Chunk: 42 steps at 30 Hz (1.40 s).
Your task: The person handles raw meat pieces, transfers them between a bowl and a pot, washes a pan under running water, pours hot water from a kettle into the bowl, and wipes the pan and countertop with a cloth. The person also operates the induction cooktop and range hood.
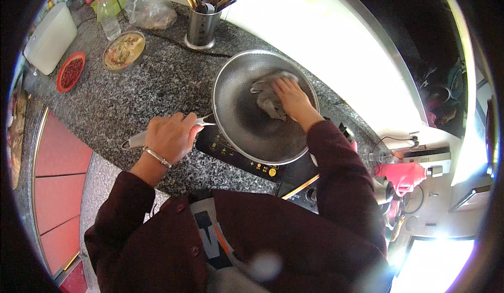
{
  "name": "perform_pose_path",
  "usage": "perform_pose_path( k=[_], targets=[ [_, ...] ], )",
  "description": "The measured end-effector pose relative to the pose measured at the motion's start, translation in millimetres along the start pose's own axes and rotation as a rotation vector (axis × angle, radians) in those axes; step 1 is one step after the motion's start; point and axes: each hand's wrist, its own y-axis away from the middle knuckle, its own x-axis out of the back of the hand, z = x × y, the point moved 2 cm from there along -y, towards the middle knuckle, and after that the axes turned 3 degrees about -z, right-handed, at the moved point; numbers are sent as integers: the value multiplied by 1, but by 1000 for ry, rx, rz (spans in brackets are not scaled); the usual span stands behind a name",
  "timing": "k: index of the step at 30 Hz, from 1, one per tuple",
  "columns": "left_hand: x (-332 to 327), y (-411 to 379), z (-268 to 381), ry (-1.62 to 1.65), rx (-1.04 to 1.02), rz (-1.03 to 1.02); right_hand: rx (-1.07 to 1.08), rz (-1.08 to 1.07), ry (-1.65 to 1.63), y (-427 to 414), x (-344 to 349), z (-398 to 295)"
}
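A metal wok [236, 135] with a patterned inner surface and a darkened middle sits over a black induction cooktop [244, 161]. My left hand [169, 135] grips its long handle [136, 141] at the wok's left side. Inside the wok, my right hand [290, 99] presses a crumpled grey cloth [269, 100] against the inner wall on the right. The fingers lie over the cloth's upper part, and a loose fold hangs towards the wok's centre. The cooktop's control panel shows below the rim; the rest of it is mostly hidden under the wok.
Behind the wok stands a metal holder [202, 29] with chopsticks and utensils. Leftward are a bowl of food [124, 50], a red-rimmed dish [71, 72], a plastic bottle [107, 15] and a plastic bag [147, 7]. A chopstick-like stick [301, 186] lies near my right sleeve.
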Motion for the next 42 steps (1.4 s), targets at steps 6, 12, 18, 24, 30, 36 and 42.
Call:
perform_pose_path(
  k=[6, 12, 18, 24, 30, 36, 42],
  targets=[
    [-8, -2, 9, 29, 71, -29, 75, -446, -893, 70, 34, -77],
    [-5, -4, 20, 23, 69, -189, -364, -89, -1981, 79, 120, -110],
    [-17, -19, 23, 73, 70, -406, -582, 992, -2342, 166, 127, -120],
    [-20, -5, 16, 260, 222, -441, -1111, 1264, -1714, 214, 89, -150],
    [-15, 36, 12, 458, 201, -312, -866, 1190, -1034, 146, 95, -206],
    [20, 61, 10, 327, 212, -282, -844, 1585, -660, 84, 114, -148],
    [53, 91, 3, 326, 274, -338, -557, 1273, -2853, 49, 89, -82]
  ],
)
